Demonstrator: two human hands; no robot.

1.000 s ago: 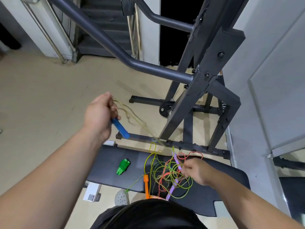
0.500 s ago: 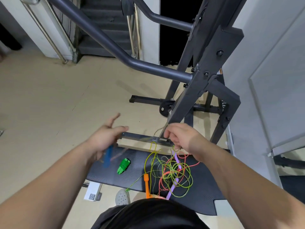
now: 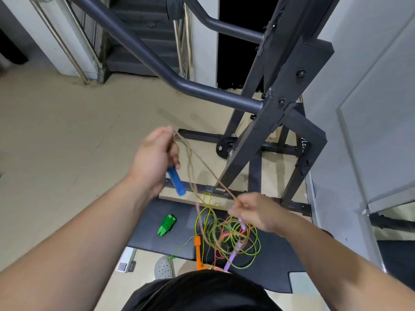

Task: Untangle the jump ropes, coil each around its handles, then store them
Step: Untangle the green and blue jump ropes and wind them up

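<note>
My left hand (image 3: pixel 155 158) grips a blue handle (image 3: pixel 177 184) raised above the bench, with loops of a tan rope (image 3: pixel 190 167) running from its fingers. That rope stretches down to my right hand (image 3: pixel 253 212), which pinches it just above the tangle. The tangle (image 3: pixel 229 239) of yellow-green, orange and tan ropes lies on the black bench pad (image 3: pixel 157 241), with an orange handle (image 3: pixel 197 250) and purple handles (image 3: pixel 233 257) in it. A coiled green rope (image 3: pixel 166 225) lies apart on the pad's left side.
A dark steel gym rack (image 3: pixel 280 104) with a slanted bar stands right behind the bench. A white wall panel (image 3: pixel 370 108) is at the right, stairs (image 3: pixel 143 34) at the back, beige floor to the left. A grey clog (image 3: pixel 164 267) shows below the pad.
My left hand has risen and turned with the blue handle, winding the tan rope. My right hand has dropped from near the rack base to the tangle, pinching the rope.
</note>
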